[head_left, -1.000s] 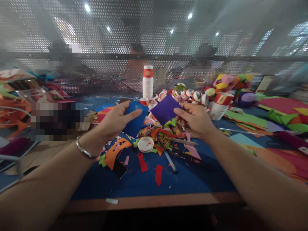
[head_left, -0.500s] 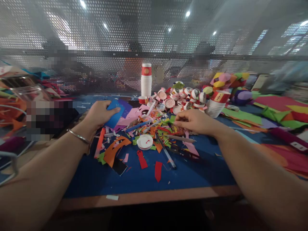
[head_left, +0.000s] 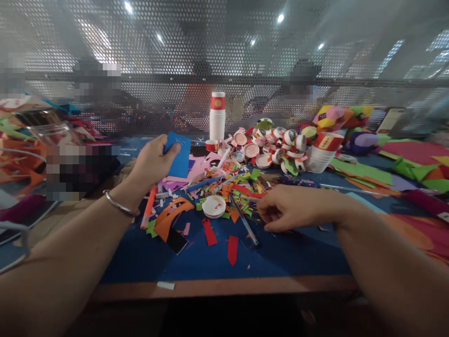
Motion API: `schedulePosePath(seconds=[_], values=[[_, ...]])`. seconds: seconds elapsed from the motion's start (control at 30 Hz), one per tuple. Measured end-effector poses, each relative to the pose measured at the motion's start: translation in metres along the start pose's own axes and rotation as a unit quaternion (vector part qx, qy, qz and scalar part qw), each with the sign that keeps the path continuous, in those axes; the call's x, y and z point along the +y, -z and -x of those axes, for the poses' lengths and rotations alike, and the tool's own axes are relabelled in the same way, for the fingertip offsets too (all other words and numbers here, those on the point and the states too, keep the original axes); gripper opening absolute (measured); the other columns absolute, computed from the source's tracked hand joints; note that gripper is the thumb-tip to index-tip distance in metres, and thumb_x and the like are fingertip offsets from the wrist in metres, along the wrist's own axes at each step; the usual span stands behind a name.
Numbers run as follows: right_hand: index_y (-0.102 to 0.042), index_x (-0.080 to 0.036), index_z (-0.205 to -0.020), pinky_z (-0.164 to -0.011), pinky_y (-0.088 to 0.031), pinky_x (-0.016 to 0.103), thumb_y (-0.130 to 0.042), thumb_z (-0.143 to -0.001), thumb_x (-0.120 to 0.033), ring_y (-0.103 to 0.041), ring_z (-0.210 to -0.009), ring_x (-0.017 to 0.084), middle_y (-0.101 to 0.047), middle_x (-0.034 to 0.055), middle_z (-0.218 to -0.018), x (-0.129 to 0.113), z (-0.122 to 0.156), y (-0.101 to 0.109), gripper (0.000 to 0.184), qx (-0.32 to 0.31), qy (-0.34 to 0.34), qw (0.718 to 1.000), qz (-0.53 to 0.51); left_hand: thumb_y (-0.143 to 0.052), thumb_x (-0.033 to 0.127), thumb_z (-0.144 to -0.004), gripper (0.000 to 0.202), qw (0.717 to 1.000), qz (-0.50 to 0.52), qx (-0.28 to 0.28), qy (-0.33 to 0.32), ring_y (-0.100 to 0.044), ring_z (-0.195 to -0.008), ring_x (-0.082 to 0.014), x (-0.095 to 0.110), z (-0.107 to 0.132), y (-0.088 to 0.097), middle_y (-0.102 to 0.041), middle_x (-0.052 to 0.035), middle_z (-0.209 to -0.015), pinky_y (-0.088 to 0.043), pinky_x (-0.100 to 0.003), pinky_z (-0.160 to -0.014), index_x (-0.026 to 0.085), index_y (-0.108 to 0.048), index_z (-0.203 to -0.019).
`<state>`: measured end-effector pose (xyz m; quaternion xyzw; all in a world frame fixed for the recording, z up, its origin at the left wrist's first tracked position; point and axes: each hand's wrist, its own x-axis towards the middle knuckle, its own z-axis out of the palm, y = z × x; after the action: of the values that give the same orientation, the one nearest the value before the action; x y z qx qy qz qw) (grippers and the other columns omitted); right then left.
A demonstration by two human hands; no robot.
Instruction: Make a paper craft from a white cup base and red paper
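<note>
My left hand point(head_left: 154, 158), with a silver bangle at the wrist, pinches a blue piece of paper point(head_left: 178, 157) between thumb and fingers, raised above the left side of the scrap pile. My right hand point(head_left: 286, 208) is low over the table, right of the pile, its fingers curled down. What its fingertips hold, if anything, is hidden; a dark object lay at this spot earlier. Just left of it lies a clear pen with a dark tip point(head_left: 244, 221). A white paper disc point(head_left: 213, 207) and red paper pieces point(head_left: 232, 250) lie between my hands.
Coloured paper scraps point(head_left: 210, 185) cover the middle of the blue table point(head_left: 224, 271). Behind them are a tall stack of paper cups point(head_left: 217, 117), cut cup bottoms point(head_left: 251, 150) and a tilted cup stack point(head_left: 324, 152). Coloured sheets point(head_left: 365, 171) lie right; a perforated screen point(head_left: 175, 93) stands behind.
My left hand has lifted the blue paper up and slightly right, off a darker blue piece. My right hand has moved from the pile's back right down toward me, onto the dark object.
</note>
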<state>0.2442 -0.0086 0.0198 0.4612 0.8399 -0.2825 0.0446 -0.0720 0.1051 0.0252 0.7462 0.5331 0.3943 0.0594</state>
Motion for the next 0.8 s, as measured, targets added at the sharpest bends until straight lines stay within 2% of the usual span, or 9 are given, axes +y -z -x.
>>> schedulePosePath(seconds=[0.07, 0.17, 0.3, 0.43, 0.5, 0.57, 0.63, 0.7, 0.8], values=[[-0.063, -0.022, -0.068, -0.053, -0.036, 0.029, -0.07, -0.075, -0.02, -0.059, -0.057, 0.017, -0.066, 0.0004, -0.063, 0.001, -0.002, -0.004, 0.01, 0.017, -0.003, 1.0, 0.014, -0.057, 0.038, -0.095, 0.024, 0.998, 0.057, -0.038, 0.009, -0.05, -0.057, -0.0146, 0.006, 0.005, -0.003, -0.053, 0.0026, -0.067, -0.034, -0.029, -0.053, 0.023, -0.05, -0.079], [-0.059, -0.023, -0.065, -0.05, -0.032, 0.03, -0.067, -0.073, -0.018, -0.054, -0.053, 0.016, -0.063, 0.0, -0.06, 0.002, -0.002, -0.005, 0.012, 0.043, -0.025, 0.998, 0.03, -0.058, 0.041, -0.095, 0.025, 0.984, 0.16, -0.074, 0.029, -0.047, -0.052, -0.0139, 0.011, 0.01, -0.009, -0.05, 0.0039, -0.064, -0.034, -0.027, -0.05, 0.024, -0.048, -0.081], [-0.046, -0.023, -0.061, -0.052, -0.029, 0.029, -0.063, -0.078, -0.024, -0.043, -0.054, 0.013, -0.049, -0.0024, -0.059, 0.009, 0.001, 0.006, 0.023, 0.132, 0.001, 0.991, 0.036, -0.062, 0.036, -0.093, 0.028, 0.973, 0.21, -0.088, 0.032, -0.045, -0.057, -0.0122, 0.017, 0.015, -0.015, -0.049, 0.0038, -0.068, -0.036, -0.025, -0.052, 0.024, -0.043, -0.077], [-0.047, -0.023, -0.065, -0.054, -0.03, 0.029, -0.062, -0.083, -0.036, -0.039, -0.056, 0.012, -0.042, -0.0042, -0.061, 0.018, 0.0, 0.014, 0.027, 0.23, 0.023, 0.972, -0.051, -0.061, 0.042, -0.093, 0.021, 0.942, 0.287, -0.171, 0.043, -0.058, -0.062, -0.0153, 0.03, 0.024, -0.018, -0.06, 0.0005, -0.075, -0.051, -0.028, -0.058, 0.022, -0.056, -0.087], [-0.048, -0.023, -0.065, -0.055, -0.03, 0.029, -0.062, -0.085, -0.039, -0.038, -0.057, 0.012, -0.042, -0.0046, -0.06, 0.021, -0.003, 0.015, 0.029, 0.276, 0.033, 0.957, -0.088, -0.063, 0.043, -0.092, 0.022, 0.913, 0.342, -0.215, 0.054, -0.064, -0.067, -0.0171, 0.04, 0.03, -0.019, -0.065, -0.0012, -0.079, -0.057, -0.031, -0.064, 0.022, -0.06, -0.093], [-0.05, -0.023, -0.065, -0.055, -0.031, 0.029, -0.063, -0.085, -0.04, -0.039, -0.057, 0.012, -0.044, -0.0048, -0.06, 0.022, -0.007, 0.013, 0.03, 0.305, 0.045, 0.943, -0.122, -0.068, 0.04, -0.091, 0.021, 0.86, 0.43, -0.26, 0.083, -0.067, -0.071, -0.0175, 0.049, 0.037, -0.021, -0.068, -0.0021, -0.082, -0.06, -0.032, -0.068, 0.021, -0.064, -0.098], [-0.05, -0.023, -0.065, -0.055, -0.032, 0.029, -0.066, -0.083, -0.039, -0.04, -0.057, 0.012, -0.045, -0.0051, -0.061, 0.021, -0.011, 0.011, 0.03, 0.323, 0.055, 0.931, -0.163, -0.07, 0.034, -0.092, 0.017, 0.815, 0.498, -0.28, 0.099, -0.069, -0.075, -0.0174, 0.057, 0.043, -0.023, -0.072, -0.0032, -0.085, -0.061, -0.031, -0.071, 0.02, -0.067, -0.1], [-0.052, -0.022, -0.066, -0.055, -0.033, 0.028, -0.068, -0.083, -0.037, -0.042, -0.057, 0.012, -0.046, -0.0053, -0.061, 0.02, -0.015, 0.008, 0.028, 0.329, 0.061, 0.922, -0.193, -0.069, 0.03, -0.094, 0.013, 0.783, 0.538, -0.294, 0.108, -0.071, -0.08, -0.0175, 0.065, 0.049, -0.026, -0.075, -0.0044, -0.091, -0.062, -0.03, -0.073, 0.02, -0.071, -0.102], [-0.057, -0.022, -0.07, -0.056, -0.036, 0.028, -0.068, -0.084, -0.036, -0.046, -0.059, 0.012, -0.051, -0.0041, -0.064, 0.017, -0.02, 0.004, 0.023, 0.327, 0.07, 0.918, -0.214, -0.068, 0.024, -0.094, 0.009, 0.752, 0.571, -0.305, 0.123, -0.073, -0.083, -0.0177, 0.074, 0.055, -0.029, -0.078, -0.0048, -0.092, -0.062, -0.028, -0.074, 0.019, -0.073, -0.099]])
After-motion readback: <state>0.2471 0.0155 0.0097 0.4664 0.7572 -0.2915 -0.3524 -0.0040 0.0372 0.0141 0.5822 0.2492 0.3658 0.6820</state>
